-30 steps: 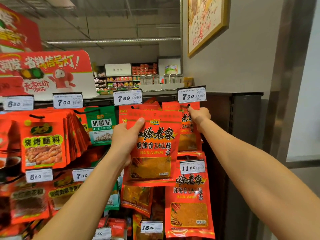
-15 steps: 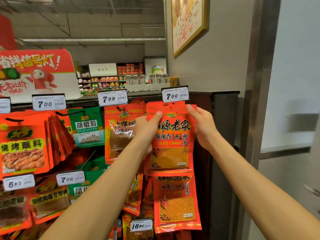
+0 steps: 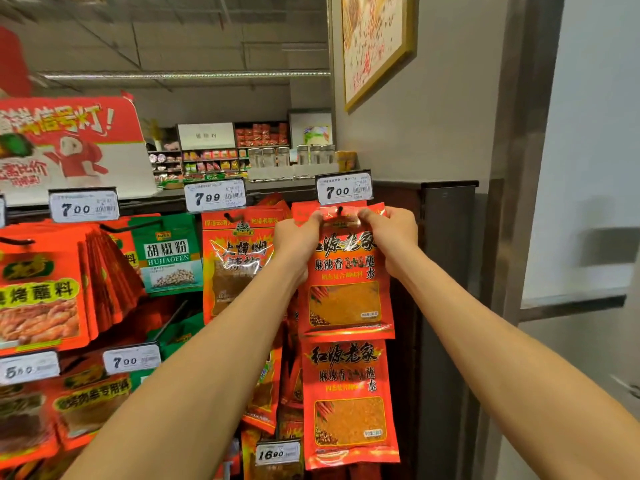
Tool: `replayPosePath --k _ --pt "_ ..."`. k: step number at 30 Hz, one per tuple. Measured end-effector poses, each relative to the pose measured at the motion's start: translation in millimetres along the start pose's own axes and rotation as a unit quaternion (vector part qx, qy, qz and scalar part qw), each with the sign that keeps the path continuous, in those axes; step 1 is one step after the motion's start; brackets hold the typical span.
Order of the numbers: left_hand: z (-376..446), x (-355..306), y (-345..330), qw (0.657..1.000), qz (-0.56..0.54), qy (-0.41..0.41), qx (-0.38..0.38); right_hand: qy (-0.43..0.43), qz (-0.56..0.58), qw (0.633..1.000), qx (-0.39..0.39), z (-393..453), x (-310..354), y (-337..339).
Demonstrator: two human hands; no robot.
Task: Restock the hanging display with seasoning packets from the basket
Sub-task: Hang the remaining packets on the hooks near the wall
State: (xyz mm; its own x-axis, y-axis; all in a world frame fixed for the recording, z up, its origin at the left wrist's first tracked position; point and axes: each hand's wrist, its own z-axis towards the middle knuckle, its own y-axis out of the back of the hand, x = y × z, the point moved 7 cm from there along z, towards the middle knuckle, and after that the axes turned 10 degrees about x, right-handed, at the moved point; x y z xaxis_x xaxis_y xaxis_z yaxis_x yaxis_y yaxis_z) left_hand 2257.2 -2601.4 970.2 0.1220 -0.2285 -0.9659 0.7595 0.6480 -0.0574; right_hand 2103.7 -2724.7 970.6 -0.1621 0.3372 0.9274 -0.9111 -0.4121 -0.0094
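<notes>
A: Big wall of hanging packs (image 3: 45, 289) all over the left. Any spot for the new one?

B: Yes, top right, right under the 7.00 price tag (image 3: 344, 189). Black hook (image 3: 341, 211) sticking out there.

A: And the seasoning packet (image 3: 346, 271)?

B: Straight ahead of both hands, up high, top edge right at the hook. Hanging long way down, tall and thin. Hole at the top hard to see, maybe on the hook, maybe not.

A: Which hand closer to the hook?

B: About the same. Left hand (image 3: 298, 240) pinching the top left corner, right hand (image 3: 393, 233) pinching the top right corner. Hook in the middle, between the thumbs.

A: Look of the packet?

B: Red and shiny, big black words, an orange powder window low down. Flat, a bit crinkly on top. Same kind hanging just below (image 3: 349, 403).

A: Next?

B: Probably a small push back onto the hook.
</notes>
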Motion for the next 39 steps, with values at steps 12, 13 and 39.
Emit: replayPosePath --k 12,13,39 --pt "10.6 34.1 28.7 0.990 0.117 -0.067 0.031 -0.016 -0.008 0.998 0.054 -2.4 -53.1 -5.0" --pt "17.0 34.7 28.2 0.990 0.124 -0.063 0.023 -0.026 -0.015 0.998 0.048 5.2 -55.1 -7.5" --pt "-7.9 24.2 72.7 0.982 0.162 -0.047 0.084 0.020 -0.154 0.988 -0.012 -22.9 -34.1 -0.3"
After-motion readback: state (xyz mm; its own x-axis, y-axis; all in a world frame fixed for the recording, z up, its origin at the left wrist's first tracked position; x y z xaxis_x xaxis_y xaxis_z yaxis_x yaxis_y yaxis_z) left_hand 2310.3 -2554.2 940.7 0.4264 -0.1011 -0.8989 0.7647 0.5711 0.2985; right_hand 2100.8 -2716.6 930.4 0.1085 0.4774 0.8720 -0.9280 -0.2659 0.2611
